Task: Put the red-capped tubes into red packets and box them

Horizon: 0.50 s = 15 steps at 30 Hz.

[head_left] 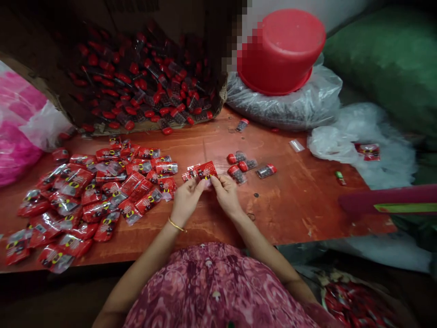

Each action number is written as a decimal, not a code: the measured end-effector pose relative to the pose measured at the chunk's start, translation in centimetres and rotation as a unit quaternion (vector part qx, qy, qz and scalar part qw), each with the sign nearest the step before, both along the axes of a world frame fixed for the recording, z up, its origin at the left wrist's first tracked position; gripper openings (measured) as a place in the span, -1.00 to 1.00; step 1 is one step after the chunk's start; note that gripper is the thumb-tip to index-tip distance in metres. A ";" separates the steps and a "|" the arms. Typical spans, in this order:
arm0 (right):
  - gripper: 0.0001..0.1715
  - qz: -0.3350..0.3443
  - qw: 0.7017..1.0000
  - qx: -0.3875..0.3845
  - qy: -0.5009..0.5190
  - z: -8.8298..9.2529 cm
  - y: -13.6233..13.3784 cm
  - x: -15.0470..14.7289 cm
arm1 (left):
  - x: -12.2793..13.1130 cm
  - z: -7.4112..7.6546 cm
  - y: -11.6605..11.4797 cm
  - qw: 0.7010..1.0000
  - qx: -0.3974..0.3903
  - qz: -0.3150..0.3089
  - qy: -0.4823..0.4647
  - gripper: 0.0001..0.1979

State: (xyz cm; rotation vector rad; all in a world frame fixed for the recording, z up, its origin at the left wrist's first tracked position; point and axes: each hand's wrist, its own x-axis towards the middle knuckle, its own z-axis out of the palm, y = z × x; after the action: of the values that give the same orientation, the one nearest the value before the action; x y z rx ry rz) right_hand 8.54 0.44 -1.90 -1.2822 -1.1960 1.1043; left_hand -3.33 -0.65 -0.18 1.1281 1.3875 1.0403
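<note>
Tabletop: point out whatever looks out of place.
One red packet lies at the right with crumpled clear plastic, apart from the packet heap at left, so it looks stray. A red-capped container lies alone outside the cardboard box.

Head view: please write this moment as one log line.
left hand: pinching red packet | right hand: pinching same packet | packet pile: on left | red-capped containers: near right hand

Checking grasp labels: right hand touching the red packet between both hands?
Touching: head view shows the right hand pinching the red packet at its near edge.
</note>
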 end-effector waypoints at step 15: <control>-0.57 0.002 0.961 0.087 -0.263 -0.6 -0.8 3.1 | 0.5 1.0 0.5 0.935 -0.218 0.079 -0.268 -0.60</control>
State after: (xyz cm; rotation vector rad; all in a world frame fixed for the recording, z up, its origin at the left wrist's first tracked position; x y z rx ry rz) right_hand 11.66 -0.34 -2.48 -1.4822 -1.6466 0.6515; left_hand -2.78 -0.19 0.77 0.3682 1.1890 0.9901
